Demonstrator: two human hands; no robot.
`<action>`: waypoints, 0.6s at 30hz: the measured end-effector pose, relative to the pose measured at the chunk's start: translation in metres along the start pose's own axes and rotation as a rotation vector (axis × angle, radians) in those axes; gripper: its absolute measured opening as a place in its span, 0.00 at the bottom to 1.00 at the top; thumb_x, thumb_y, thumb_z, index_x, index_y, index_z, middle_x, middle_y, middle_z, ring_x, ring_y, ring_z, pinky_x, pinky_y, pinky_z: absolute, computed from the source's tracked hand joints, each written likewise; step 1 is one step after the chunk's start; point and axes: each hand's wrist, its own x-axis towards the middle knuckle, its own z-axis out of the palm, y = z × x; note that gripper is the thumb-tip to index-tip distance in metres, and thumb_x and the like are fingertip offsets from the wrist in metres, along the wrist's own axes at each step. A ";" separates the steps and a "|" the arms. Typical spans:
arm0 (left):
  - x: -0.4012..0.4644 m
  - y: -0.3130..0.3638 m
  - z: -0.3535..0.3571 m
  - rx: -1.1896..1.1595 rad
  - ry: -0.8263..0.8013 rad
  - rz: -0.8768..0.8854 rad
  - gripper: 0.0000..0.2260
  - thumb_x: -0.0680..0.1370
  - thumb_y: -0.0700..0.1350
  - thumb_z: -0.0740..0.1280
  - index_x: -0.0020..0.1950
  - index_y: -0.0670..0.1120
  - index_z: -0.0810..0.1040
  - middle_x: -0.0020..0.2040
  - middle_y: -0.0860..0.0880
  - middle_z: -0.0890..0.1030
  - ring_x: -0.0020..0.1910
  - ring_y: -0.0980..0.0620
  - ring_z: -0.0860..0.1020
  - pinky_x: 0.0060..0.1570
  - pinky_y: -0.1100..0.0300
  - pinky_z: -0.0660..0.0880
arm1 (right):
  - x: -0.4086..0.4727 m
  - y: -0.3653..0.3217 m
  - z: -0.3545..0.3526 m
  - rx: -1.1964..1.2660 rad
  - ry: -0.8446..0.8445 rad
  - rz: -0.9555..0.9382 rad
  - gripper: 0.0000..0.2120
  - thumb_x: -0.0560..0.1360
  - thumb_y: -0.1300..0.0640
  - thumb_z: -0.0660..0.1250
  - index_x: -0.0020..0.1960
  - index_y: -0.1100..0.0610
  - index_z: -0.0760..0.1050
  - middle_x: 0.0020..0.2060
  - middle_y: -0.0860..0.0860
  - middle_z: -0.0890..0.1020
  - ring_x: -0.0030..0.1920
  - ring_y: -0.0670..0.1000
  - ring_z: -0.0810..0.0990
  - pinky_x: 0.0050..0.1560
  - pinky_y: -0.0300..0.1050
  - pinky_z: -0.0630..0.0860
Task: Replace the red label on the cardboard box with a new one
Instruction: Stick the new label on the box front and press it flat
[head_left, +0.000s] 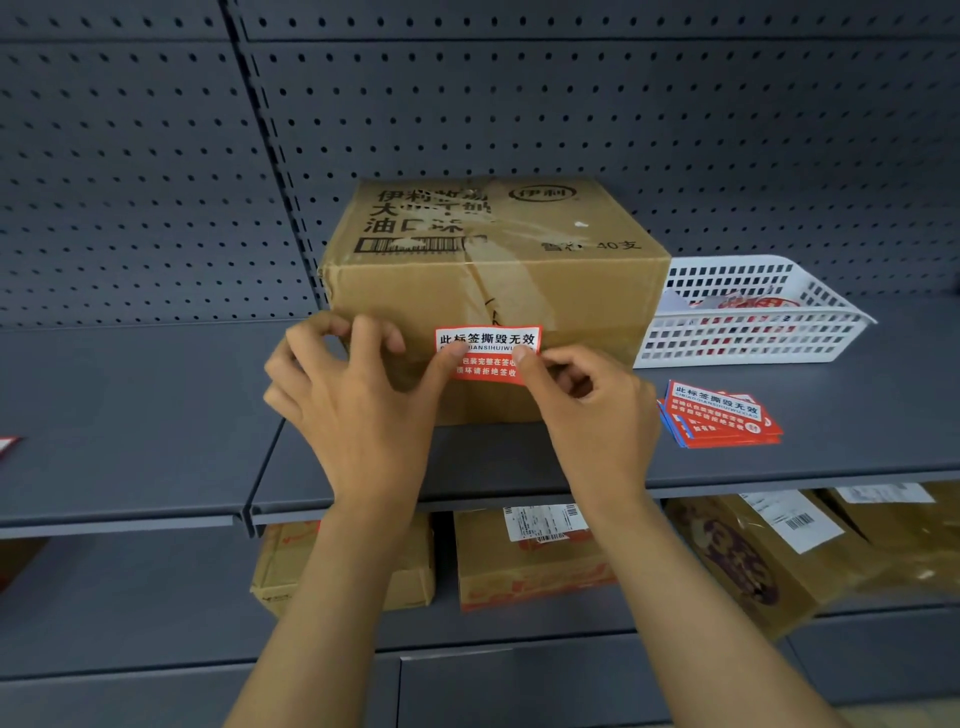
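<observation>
A taped cardboard box (493, 260) with black print stands on the grey shelf (156, 405). A red-and-white label (488, 340) lies against its front face. My left hand (358, 395) has its thumb on the label's left part, with the other fingers spread on the box's front left corner. My right hand (592, 400) presses its thumb on the label's right part, fingers curled. Whether the label is stuck flat or partly lifted I cannot tell. A small stack of fresh red labels (719, 415) lies on the shelf to the right of the box.
A white perforated plastic basket (753, 332) holding scraps of red and white paper stands right of the box. A grey pegboard wall (519, 104) backs the shelf. Several cardboard boxes (524, 561) sit on the lower shelf. A red scrap (6, 446) shows at the left edge.
</observation>
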 end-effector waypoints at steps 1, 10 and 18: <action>0.001 -0.001 -0.001 -0.009 -0.004 -0.003 0.25 0.68 0.70 0.72 0.45 0.49 0.74 0.58 0.43 0.74 0.59 0.38 0.71 0.51 0.49 0.63 | 0.000 0.000 -0.001 -0.015 0.000 -0.014 0.14 0.73 0.37 0.72 0.42 0.47 0.85 0.32 0.44 0.82 0.34 0.46 0.81 0.34 0.49 0.78; 0.011 0.000 -0.015 -0.377 -0.052 0.017 0.26 0.71 0.56 0.78 0.64 0.50 0.75 0.71 0.43 0.66 0.74 0.43 0.65 0.69 0.49 0.66 | -0.002 0.003 -0.010 -0.084 0.020 -0.066 0.26 0.74 0.35 0.70 0.28 0.54 0.76 0.23 0.46 0.76 0.25 0.48 0.74 0.28 0.47 0.70; 0.022 0.004 -0.008 -0.336 -0.129 0.062 0.39 0.69 0.59 0.78 0.76 0.55 0.64 0.80 0.43 0.57 0.80 0.42 0.57 0.73 0.39 0.64 | 0.005 -0.021 0.015 -0.143 -0.060 -0.148 0.34 0.74 0.28 0.63 0.28 0.57 0.78 0.21 0.52 0.78 0.25 0.54 0.76 0.30 0.53 0.75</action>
